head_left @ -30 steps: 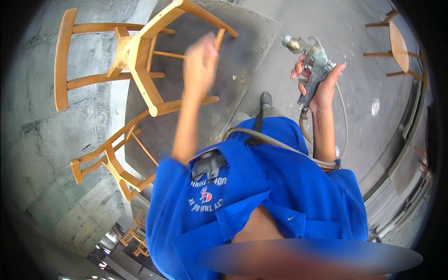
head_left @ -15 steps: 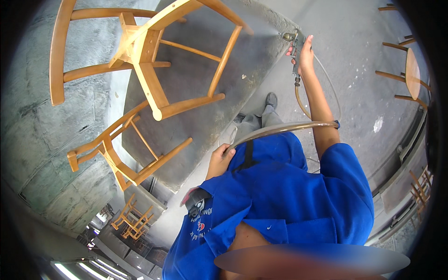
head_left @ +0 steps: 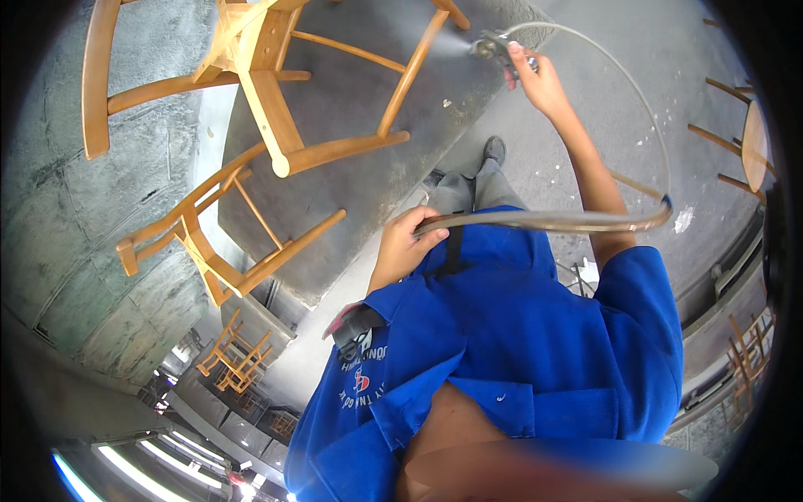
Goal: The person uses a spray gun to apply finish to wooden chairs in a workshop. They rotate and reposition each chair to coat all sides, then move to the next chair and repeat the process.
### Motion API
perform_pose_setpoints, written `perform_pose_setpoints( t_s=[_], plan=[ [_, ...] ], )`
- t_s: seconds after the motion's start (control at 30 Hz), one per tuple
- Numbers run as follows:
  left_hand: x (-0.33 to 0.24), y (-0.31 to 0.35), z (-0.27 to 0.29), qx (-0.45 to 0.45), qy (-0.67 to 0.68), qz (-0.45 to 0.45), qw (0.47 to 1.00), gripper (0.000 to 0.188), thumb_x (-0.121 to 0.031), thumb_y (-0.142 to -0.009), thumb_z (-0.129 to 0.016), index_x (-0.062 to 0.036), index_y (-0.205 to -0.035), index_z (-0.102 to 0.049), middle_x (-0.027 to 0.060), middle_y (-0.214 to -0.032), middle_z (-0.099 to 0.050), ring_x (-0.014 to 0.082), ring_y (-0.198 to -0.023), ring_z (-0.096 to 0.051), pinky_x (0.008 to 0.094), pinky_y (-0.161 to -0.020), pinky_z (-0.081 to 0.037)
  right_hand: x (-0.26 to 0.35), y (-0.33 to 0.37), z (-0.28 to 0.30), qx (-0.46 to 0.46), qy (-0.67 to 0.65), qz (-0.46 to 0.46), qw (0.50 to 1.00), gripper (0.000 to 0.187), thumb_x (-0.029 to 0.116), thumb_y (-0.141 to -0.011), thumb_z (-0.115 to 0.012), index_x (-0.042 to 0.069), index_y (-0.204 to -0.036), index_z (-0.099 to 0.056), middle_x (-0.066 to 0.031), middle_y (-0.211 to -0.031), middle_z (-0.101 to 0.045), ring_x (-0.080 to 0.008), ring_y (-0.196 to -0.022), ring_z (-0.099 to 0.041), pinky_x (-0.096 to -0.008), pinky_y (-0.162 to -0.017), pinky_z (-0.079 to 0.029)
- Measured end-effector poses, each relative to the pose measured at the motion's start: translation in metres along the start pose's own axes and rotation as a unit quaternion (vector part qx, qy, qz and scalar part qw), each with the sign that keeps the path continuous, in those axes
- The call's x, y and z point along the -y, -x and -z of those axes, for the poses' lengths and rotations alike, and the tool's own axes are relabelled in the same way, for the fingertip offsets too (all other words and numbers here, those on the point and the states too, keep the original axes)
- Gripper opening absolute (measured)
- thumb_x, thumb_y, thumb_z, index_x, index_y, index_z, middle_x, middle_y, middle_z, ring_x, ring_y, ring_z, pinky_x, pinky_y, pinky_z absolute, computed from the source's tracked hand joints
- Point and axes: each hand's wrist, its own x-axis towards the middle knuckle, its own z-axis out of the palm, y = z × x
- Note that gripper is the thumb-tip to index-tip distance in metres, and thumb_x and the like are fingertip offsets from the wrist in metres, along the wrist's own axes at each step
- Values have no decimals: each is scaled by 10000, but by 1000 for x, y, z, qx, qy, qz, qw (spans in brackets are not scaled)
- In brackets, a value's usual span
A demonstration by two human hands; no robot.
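Observation:
My right hand [head_left: 539, 84] is wrapped round a metal spray gun [head_left: 492, 48] at the far middle. A pale mist leaves the nozzle toward a light-brown wooden chair frame [head_left: 335, 151], which hangs or stands tilted at the upper left, apart from the gun. Closer to my body, my left hand [head_left: 406, 243] grips a translucent hose [head_left: 535, 219]. The hose bends near my right forearm, and a thinner pale line loops up to the gun. Below the first frame, a second wooden chair frame [head_left: 238, 280] sits at a slant.
A dark grey slab [head_left: 368, 192] lies behind the chair frames, beside a rough stone-like wall [head_left: 75, 217]. At the far right is another wooden chair [head_left: 755, 146] with a round-edged seat. More chair frames [head_left: 238, 356] stand at the lower left, near lit tubes [head_left: 138, 473].
My right hand has swung the spray gun left and turned it, and the mist now shows plainly. My left hand has risen slightly with the hose. The chair frames appear a little higher.

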Motion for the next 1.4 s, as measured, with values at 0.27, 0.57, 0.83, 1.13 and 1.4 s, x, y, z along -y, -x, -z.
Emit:
perform_pose_setpoints(
  t_s=[0.27,0.57,0.83,1.13,1.4],
  plan=[
    [-11,-4,7,-8,-28,-14,999,241,-156,-836,-759,4,-977,-647,84,-850,-680,164,-808,-629,296,-754,-496,21,51,-29,166,-4,-142,976,691,667,-968,-402,71,-672,-589,-8,-583,-562,-92,-510,-505,-257,-471,-389],
    [-10,20,2,22,20,-53,998,316,-222,-745,-845,-29,-931,-677,95,-793,-678,177,-685,-632,287,-616,-474,96,118,-38,194,-396,-195,876,838,758,-945,-201,26,-964,-609,-47,-703,-616,-113,-580,-608,-216,-357,-326],
    [-2,33,4,-28,20,-45,998,287,-221,-755,-832,-31,-904,-678,71,-752,-654,172,-667,-613,285,-605,-461,39,106,-117,130,-349,-318,872,835,782,-921,-268,26,-934,-621,-57,-671,-626,-145,-550,-631,-232,-345,-326],
    [25,68,27,-54,-10,55,997,300,-264,-804,-802,-31,-939,-670,36,-808,-661,131,-727,-615,282,-666,-488,-117,79,-168,-36,-193,-387,901,773,777,-893,-400,46,-946,-645,-55,-664,-628,-153,-529,-622,-278,-390,-332],
    [56,82,56,-69,62,38,995,324,-267,-804,-799,-19,-969,-671,54,-869,-694,156,-809,-655,286,-730,-505,-96,79,-171,-24,-34,-302,952,640,654,-899,-556,25,-869,-671,-39,-645,-599,-124,-529,-581,-279,-456,-419]
  ],
)
